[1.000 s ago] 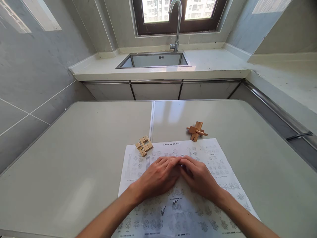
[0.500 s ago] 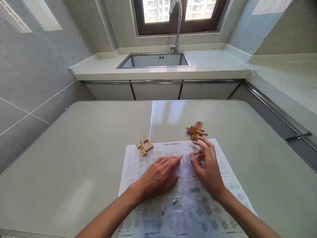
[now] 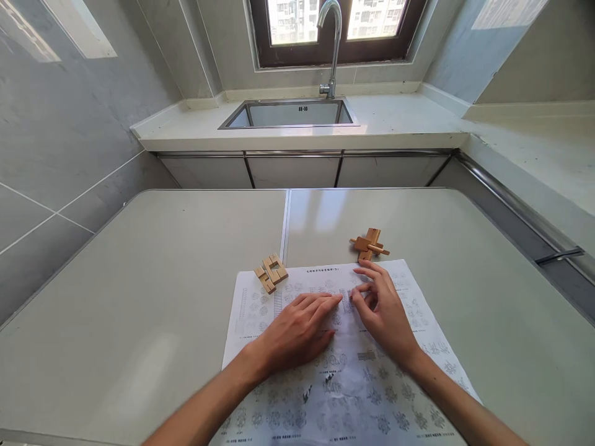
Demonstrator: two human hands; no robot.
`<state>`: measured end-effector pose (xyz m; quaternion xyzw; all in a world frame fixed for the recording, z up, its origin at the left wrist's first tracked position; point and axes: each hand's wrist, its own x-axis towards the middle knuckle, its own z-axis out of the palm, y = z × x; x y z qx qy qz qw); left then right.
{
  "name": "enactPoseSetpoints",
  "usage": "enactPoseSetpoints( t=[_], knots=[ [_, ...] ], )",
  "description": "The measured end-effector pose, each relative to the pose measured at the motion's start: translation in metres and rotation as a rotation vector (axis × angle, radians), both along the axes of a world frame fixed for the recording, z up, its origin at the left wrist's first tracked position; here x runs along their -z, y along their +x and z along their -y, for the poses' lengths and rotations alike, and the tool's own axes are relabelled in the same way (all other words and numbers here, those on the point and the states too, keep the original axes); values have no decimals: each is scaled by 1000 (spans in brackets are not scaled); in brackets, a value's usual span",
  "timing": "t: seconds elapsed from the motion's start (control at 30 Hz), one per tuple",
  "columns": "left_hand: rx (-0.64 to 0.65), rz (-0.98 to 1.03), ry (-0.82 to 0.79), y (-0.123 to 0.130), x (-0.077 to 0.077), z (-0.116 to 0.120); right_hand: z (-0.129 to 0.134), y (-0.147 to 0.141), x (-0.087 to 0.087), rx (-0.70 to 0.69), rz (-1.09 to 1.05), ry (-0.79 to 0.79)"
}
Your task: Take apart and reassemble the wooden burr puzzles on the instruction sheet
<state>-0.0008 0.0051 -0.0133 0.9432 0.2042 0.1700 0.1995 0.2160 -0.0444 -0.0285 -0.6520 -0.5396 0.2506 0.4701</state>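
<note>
Blocks of pale notched wood (image 3: 271,273) come first as I scan from the left, lying left of the frame's middle over the upper left corner of a printed sheet (image 3: 346,362). The sheet fills the lower middle of the frame, on the table (image 3: 139,279). I would leave that corner alone; the blocks look loose enough to shift if the paper were tugged.

Just left of the sheet's centre I have the left hand (image 3: 300,328) palm down, fingers out straight and lying close together, gripping nothing that I can see. To steady the paper well, I would spread light pressure across the palm and avoid dragging it, since the sheet looks thin and a little creased.

Right of centre, the right hand (image 3: 383,313) is over the upper part of the sheet, thumb and forefinger curled toward each other. From this view I cannot tell whether their tips meet or pinch anything. I would have the wrist loose and low, so the small print between the hands is readable.

Beyond its upper fingers, at the sheet's top edge, sit crossed brown wooden pieces (image 3: 369,244). The fingertips are so near that I cannot judge contact; I would mind a stray knock there.
</note>
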Motion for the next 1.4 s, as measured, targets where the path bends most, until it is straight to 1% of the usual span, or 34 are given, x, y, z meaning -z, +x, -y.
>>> enactPoseSetpoints(
  t=[0.17, 0.4, 0.57, 0.8, 1.0, 1.1, 1.27, 1.4],
  knots=[
    [2, -8, 13, 0, 0, 0, 0, 0, -2, 13, -2, -5],
    [4, 1, 9, 0, 1, -1, -1, 2, 1, 19, -11, -16],
    [3, -5, 8, -1, 3, 0, -1, 1, -1, 9, -3, -20],
    [1, -6, 14, -1, 1, 0, -1, 1, -1, -23, 10, -12],
    [1, -8, 20, 0, -1, 0, -1, 0, -4, -11, 7, -15],
    [2, -4, 20, 0, -2, 0, 0, 1, -1, -5, -44, -22],
    [3, 11, 12, 0, -1, 0, 0, 5, 5, 59, -226, -118],
    [2, 6, 12, -1, -1, 1, -3, 8, 1, 66, -376, -30]
  ],
)
